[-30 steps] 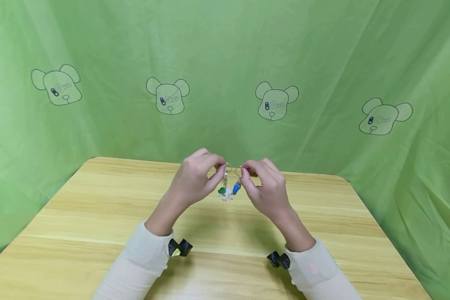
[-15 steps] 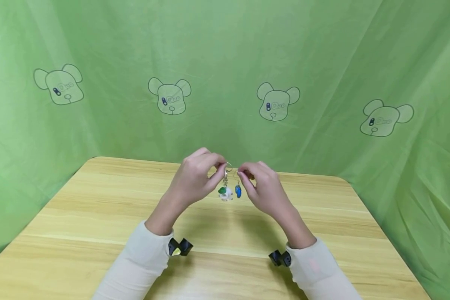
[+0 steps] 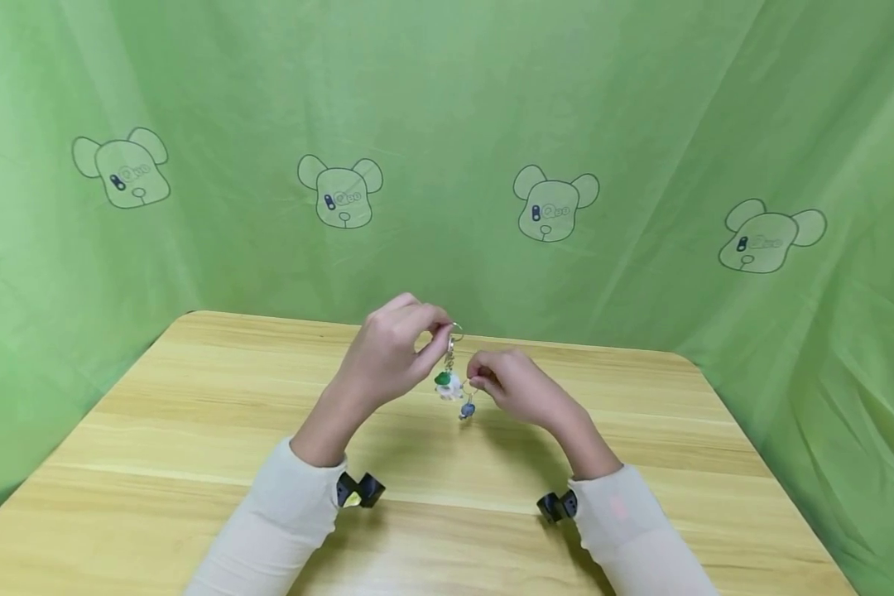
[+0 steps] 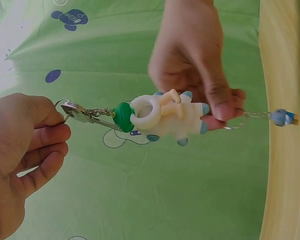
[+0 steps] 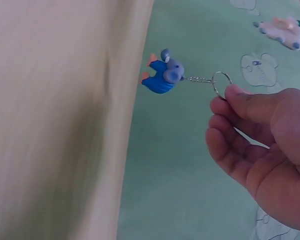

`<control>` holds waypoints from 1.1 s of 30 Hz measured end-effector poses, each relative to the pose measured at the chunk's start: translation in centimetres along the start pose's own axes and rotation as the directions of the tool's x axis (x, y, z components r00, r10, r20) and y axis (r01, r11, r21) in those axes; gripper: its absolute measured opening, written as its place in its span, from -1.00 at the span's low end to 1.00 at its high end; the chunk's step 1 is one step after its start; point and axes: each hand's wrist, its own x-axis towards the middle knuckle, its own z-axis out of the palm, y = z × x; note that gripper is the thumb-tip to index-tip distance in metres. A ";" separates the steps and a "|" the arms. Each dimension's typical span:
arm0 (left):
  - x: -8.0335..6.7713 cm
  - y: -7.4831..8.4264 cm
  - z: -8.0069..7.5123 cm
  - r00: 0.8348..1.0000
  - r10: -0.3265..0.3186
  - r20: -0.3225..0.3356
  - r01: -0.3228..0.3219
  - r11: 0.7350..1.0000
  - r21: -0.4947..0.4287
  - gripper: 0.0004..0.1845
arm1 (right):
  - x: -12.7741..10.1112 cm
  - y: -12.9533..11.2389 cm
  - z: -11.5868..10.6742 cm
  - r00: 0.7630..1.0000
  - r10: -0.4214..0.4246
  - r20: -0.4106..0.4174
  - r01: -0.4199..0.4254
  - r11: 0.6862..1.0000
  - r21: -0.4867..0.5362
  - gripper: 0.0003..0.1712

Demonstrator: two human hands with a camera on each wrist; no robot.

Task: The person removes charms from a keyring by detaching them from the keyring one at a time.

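Note:
My left hand (image 3: 390,354) pinches the metal ring of a keychain with a white figure (image 4: 190,117) that has blue-tipped limbs and a green top piece (image 4: 123,117). The figure dangles from a short chain, in the air above the table. Lower and to the right, my right hand (image 3: 527,391) pinches the ring (image 5: 221,75) of a second keychain. From its thin chain hangs a small grey-and-blue animal figure (image 5: 163,74) with orange feet, which looks small in the head view. In the left wrist view, the right fingertips lie close beside the white figure's lower end; contact is unclear.
A wooden table (image 3: 194,414) spreads beneath both hands. Green cloth (image 3: 447,83) printed with bear-head outlines stands behind it and at both sides. Black wrist devices (image 3: 361,490) sit at the light sleeves' cuffs.
My right hand has come down with the blue figure's keychain, which now hangs lower than the white figure. The left hand has stayed nearly still, holding its ring.

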 end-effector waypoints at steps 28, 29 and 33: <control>-0.1 -0.3 0.1 1.000 -0.002 0.022 0.002 1.000 -0.006 -0.94 | 3.5 7.7 1.7 0.950 0.110 0.292 -0.120 0.993 0.016 -0.93; -0.1 -0.3 0.2 1.000 -0.003 0.023 0.003 1.000 -0.006 -0.94 | 3.6 7.8 1.8 0.949 0.115 0.295 -0.126 0.992 0.016 -0.93; -0.2 -0.3 0.2 1.000 -0.005 0.026 0.005 1.000 -0.006 -0.95 | 3.9 8.2 2.2 0.940 0.147 0.309 -0.155 0.988 0.001 -0.92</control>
